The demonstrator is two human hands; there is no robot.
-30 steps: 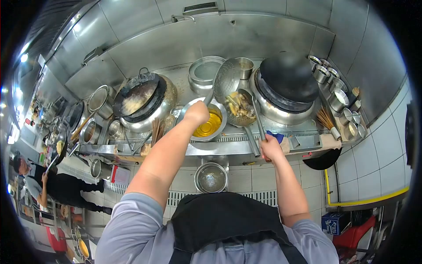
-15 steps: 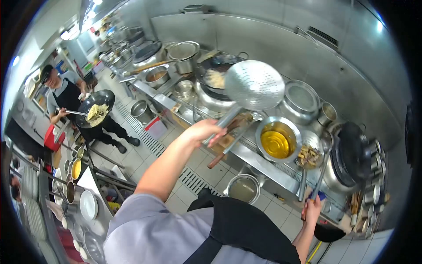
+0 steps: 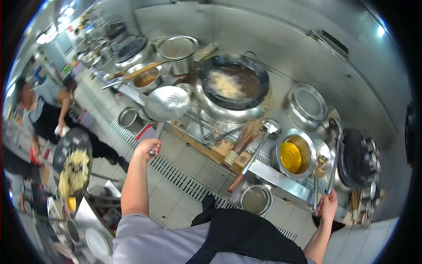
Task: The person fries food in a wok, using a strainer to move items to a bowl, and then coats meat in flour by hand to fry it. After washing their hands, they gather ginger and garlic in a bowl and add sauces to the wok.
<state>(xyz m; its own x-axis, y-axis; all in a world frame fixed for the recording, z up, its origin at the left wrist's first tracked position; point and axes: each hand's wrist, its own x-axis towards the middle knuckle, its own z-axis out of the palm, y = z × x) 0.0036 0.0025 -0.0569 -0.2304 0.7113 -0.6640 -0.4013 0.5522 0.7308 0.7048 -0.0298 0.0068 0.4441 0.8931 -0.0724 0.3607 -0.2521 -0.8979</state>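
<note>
My left hand (image 3: 148, 149) is closed round the handle of a large perforated strainer (image 3: 167, 103), held out over the counter's front edge. At the right, my right hand (image 3: 327, 204) grips the handle of a long ladle (image 3: 335, 152), whose head rests near the pots at the back. Pale food (image 3: 226, 84) lies in dark liquid in the black wok (image 3: 257, 83) on the stove. Beside my right hand are a steel pot of yellow oil (image 3: 291, 157) and a small strainer with brown pieces (image 3: 320, 165).
Another person (image 3: 48, 110) at the left holds a wok of yellowish food (image 3: 74, 169). A wooden-handled ladle (image 3: 252, 160) and a bamboo brush (image 3: 239, 145) lie along the counter. A pot (image 3: 256, 200) stands below its edge. Plates (image 3: 97, 242) are at lower left.
My left hand has moved left and down with the strainer, away from the wok. My right hand still holds the ladle. The other person and their wok have come nearer; the view has shifted.
</note>
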